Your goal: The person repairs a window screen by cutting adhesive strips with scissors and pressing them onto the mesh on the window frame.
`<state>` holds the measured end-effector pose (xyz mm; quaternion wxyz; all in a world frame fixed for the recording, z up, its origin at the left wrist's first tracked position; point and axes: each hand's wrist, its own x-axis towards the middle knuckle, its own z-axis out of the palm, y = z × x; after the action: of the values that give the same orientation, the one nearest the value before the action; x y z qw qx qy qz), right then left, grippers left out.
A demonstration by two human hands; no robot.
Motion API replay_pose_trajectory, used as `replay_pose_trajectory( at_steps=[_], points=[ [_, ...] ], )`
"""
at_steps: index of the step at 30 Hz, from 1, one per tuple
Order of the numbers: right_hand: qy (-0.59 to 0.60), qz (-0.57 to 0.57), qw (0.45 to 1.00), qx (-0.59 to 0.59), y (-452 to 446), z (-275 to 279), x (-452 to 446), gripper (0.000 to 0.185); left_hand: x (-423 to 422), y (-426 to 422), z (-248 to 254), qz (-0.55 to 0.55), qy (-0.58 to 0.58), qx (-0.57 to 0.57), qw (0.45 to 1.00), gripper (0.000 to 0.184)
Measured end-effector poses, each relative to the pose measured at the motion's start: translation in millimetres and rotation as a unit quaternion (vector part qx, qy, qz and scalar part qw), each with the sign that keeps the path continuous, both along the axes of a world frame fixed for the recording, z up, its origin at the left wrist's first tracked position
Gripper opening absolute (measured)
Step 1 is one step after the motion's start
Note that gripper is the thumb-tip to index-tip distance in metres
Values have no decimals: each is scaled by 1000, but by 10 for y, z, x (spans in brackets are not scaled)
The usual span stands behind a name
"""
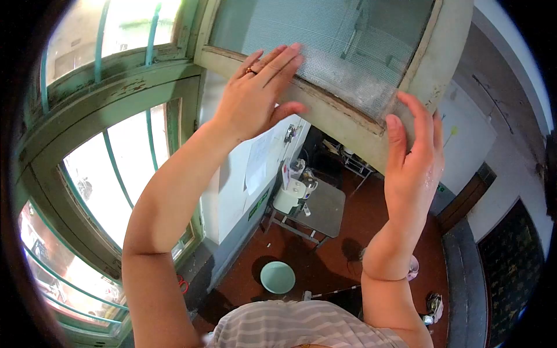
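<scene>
At left, a green frame (130, 87) with upright bars (153, 32). Beside the frame and high in front of the body, a pale sash (438, 64), apparently swung inward and tilted in view. Within the sash, a ribbed pane (278, 29), hazy and whitish toward the lower right corner.

Across the lower rail (319, 113), the left hand (255, 95), unclenched and grasping nothing, with fingers extended together over the pane's edge and thumb apart. By the lower right corner, the right hand (415, 142), cupped, with thumb and fingers bent around; cannot tell whether gripping the edge or merely resting there.

To work well here, probably best to steady the sash from the stout wood rather than the glass, to spread pressure flat through the fingers, and to press only lightly near the corner. Mind any swing, and watch for splinters along the worn inner edge.

Well below, a grey table (325, 203), and on the floor (319, 267) a pale green basin (277, 277). Smallest, on a left finger, a ring (250, 70): better angled away from the pane to avoid scratching.
</scene>
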<state>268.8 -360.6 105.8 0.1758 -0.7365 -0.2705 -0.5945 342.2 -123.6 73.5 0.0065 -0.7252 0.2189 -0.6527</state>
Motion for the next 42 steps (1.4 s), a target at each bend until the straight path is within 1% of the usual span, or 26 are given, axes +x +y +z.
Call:
replay_pose_trajectory(
  at_steps=[6,9,12,13,15,16,18,21,25,28,31,34,37,40,42],
  points=[
    [-9,-4,1000,-5,4,-2,6,26,-26,80,-49,-22,8,-32,999,59],
    [-7,-9,1000,-7,11,-2,-7,26,102,150,-65,-106,28,-124,986,54],
    [7,-14,1000,0,23,-6,-35,26,89,144,-57,-98,-41,-137,985,52],
    [12,-14,1000,4,31,-4,-43,26,53,144,-44,-88,-52,-78,992,55],
    [-17,-10,1000,2,35,-2,-24,24,-30,135,-24,-66,-73,42,994,60],
    [-32,-8,999,1,31,-2,-16,24,-30,123,-19,-66,-41,61,995,62],
    [-19,-8,1000,-10,17,-5,-15,25,-10,103,-9,-65,23,97,993,67],
    [-13,-6,1000,-18,-7,5,-12,26,19,264,3,2,44,74,996,72],
    [-6,-16,1000,-11,1,0,-13,26,47,427,-10,34,10,74,997,74],
    [-9,-19,1000,-13,6,-1,-31,26,65,395,12,-11,-63,66,996,77],
    [-12,-17,1000,-10,12,-10,-15,26,26,274,77,-16,-31,101,994,77],
    [-13,-20,1000,-13,6,-10,-14,26,-17,269,115,42,46,102,993,79],
    [-16,-16,1000,-22,-9,2,6,26,1,317,113,60,51,91,993,82],
    [-24,-5,999,-23,-8,-3,16,26,84,325,106,22,-7,52,998,83],
    [-24,-7,999,-23,-10,-2,10,26,91,279,112,36,0,57,998,79]
  ],
)
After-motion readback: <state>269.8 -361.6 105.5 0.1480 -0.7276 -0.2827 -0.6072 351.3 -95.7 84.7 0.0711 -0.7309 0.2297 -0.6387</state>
